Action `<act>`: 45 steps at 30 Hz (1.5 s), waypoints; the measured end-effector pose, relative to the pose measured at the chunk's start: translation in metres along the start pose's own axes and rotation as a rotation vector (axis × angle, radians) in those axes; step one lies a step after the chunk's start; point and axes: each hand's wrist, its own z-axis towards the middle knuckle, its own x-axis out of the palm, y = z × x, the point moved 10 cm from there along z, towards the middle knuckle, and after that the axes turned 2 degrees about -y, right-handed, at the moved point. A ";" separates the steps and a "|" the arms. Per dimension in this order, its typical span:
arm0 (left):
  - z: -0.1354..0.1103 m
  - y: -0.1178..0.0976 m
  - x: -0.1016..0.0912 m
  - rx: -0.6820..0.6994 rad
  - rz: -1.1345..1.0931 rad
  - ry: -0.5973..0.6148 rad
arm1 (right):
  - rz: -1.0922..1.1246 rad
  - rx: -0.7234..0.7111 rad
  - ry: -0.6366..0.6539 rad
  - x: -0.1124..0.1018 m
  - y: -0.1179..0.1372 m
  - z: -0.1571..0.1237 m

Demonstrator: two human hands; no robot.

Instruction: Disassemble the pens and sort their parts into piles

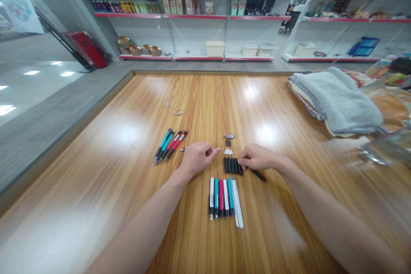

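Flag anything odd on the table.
The loop and small shiny bit lie stray beyond the four pens. A black piece slants by the right hand, unlike the aligned grips.

Bright light leaves white glare on the table [96, 188] and floor [41, 83]; edges stretch and blur.

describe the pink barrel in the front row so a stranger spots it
On the wooden table, nearer the wearer than the black grips, lies a row of coloured pen barrels. The pink barrel is the middle one, between a teal barrel and a white barrel; no other in that row is pink.
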 end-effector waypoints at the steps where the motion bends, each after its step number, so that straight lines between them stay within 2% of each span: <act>1: 0.000 0.000 0.000 0.004 0.000 0.000 | 0.004 -0.004 -0.003 -0.001 0.000 0.000; 6: 0.000 0.000 0.000 0.008 0.003 -0.003 | 0.023 0.013 0.017 -0.005 -0.006 -0.004; 11: -0.001 0.002 0.001 0.000 -0.007 0.010 | 0.095 0.141 0.174 0.008 -0.024 -0.014; 15: -0.001 0.001 0.001 0.002 -0.010 0.016 | 0.061 0.136 0.211 0.007 -0.022 -0.021; 19: 0.000 0.000 0.000 0.002 -0.008 0.021 | 0.095 0.108 0.134 -0.013 -0.014 -0.027; 23: 0.000 0.000 0.000 -0.002 -0.010 0.022 | 0.094 0.124 -0.122 -0.053 -0.016 -0.032; 25: 0.001 0.000 -0.001 -0.003 -0.007 0.022 | 0.064 0.175 -0.212 -0.063 -0.025 -0.035; 27: 0.001 -0.001 -0.002 -0.005 -0.004 0.023 | 0.065 0.257 -0.168 -0.055 -0.037 -0.035; 29: 0.001 -0.001 -0.002 -0.003 -0.003 0.026 | 0.093 0.313 -0.053 -0.038 -0.046 -0.034; 32: 0.001 -0.001 -0.002 -0.001 -0.004 0.020 | 0.139 0.325 0.100 -0.014 -0.046 -0.034; 34: 0.001 -0.001 -0.003 -0.002 -0.011 0.010 | 0.143 0.349 0.157 -0.006 -0.045 -0.034; 37: 0.001 -0.001 -0.004 -0.001 -0.037 0.006 | 0.112 0.387 0.157 -0.004 -0.043 -0.031; 45: 0.000 -0.006 -0.003 0.031 -0.115 0.039 | 0.049 0.286 0.155 0.004 -0.030 -0.022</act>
